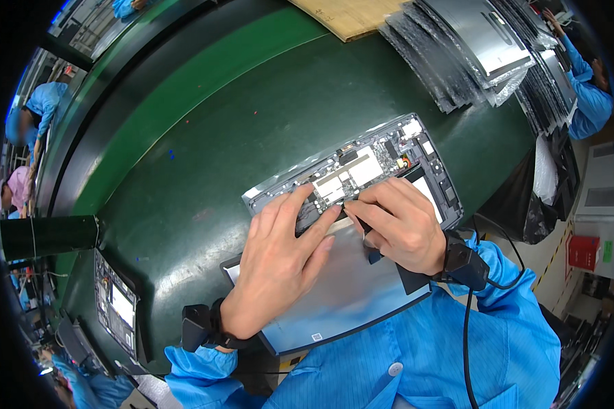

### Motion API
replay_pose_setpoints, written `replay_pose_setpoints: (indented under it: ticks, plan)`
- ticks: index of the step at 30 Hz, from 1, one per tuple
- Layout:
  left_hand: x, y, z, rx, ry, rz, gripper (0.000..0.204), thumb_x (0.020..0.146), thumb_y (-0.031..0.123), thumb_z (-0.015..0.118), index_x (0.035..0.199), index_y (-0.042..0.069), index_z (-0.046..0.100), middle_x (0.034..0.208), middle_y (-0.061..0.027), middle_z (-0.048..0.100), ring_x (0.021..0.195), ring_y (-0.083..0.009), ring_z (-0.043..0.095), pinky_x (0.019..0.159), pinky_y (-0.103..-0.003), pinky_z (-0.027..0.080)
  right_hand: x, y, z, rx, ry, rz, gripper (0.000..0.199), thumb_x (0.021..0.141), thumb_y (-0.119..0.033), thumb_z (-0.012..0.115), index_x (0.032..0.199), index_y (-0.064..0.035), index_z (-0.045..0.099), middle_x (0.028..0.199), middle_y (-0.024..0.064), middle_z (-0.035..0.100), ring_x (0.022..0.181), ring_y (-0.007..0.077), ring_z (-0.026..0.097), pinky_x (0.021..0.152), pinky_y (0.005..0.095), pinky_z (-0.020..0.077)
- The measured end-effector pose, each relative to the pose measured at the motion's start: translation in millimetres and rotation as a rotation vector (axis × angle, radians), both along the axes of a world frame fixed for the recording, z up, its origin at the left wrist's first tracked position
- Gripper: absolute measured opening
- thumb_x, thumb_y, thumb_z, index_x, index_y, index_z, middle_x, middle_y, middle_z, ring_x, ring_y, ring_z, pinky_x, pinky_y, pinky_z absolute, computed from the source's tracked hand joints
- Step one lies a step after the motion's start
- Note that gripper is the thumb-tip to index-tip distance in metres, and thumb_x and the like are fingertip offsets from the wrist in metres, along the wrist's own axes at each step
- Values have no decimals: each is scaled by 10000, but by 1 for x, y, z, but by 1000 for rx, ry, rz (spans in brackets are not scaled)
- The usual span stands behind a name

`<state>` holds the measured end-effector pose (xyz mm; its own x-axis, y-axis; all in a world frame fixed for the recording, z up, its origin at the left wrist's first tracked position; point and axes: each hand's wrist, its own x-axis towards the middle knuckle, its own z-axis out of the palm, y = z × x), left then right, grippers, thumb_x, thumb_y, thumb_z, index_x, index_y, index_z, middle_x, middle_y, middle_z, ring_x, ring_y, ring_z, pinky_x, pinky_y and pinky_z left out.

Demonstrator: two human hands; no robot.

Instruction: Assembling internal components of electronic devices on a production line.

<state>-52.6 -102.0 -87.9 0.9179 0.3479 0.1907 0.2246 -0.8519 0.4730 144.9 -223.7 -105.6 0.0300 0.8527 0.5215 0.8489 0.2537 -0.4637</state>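
An opened laptop base (426, 140) lies tilted on the green bench, its circuit board and silvery covers exposed. Its display panel (334, 300), grey-silver with a dark rim, extends toward my body. My left hand (276, 252) rests over the near left of the base, fingers apart, fingertips touching the board's near edge. From the right, my right hand (406, 225) brings its thumb and index finger together at the board's near edge, close to the left fingertips. What they pinch is too small and hidden to make out. Each wrist wears a black strapped device with a cable on the right one.
A second opened laptop base (119, 307) stands at the bench's left. Stacked laptop panels (484, 41) in clear wrap and a cardboard sheet (348, 13) sit at the far right. A green post (48, 237) juts in from the left. Co-workers in blue (44, 105) are beyond the bench.
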Motion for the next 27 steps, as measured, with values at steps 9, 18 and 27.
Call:
replay_pose_setpoints:
  ticks: [9,18,27]
  plan:
    - [1,-5,-3,85,7,15,453,865,164,763,1305,78,694,1417,-211,523,1268,-369,528,1020,-462,453,-5,-7,14,-136,-67,-35,387,714,-39,852,1088,-60,755,955,35,598,779,204,577,668,344,467]
    - [-4,-3,0,-33,-17,10,443,874,126,740,1314,91,700,1418,-222,521,1267,-415,526,1048,-495,441,-11,-11,9,-139,-76,-67,530,615,3,831,1136,-53,752,976,45,603,823,218,577,694,359,466]
    - [-3,-2,-1,47,14,-11,443,898,169,738,1328,79,679,1405,-232,518,1268,-398,528,1037,-485,441,-16,-11,9,-138,-58,-86,654,499,16,819,1145,-44,742,1026,51,618,861,232,571,709,368,457]
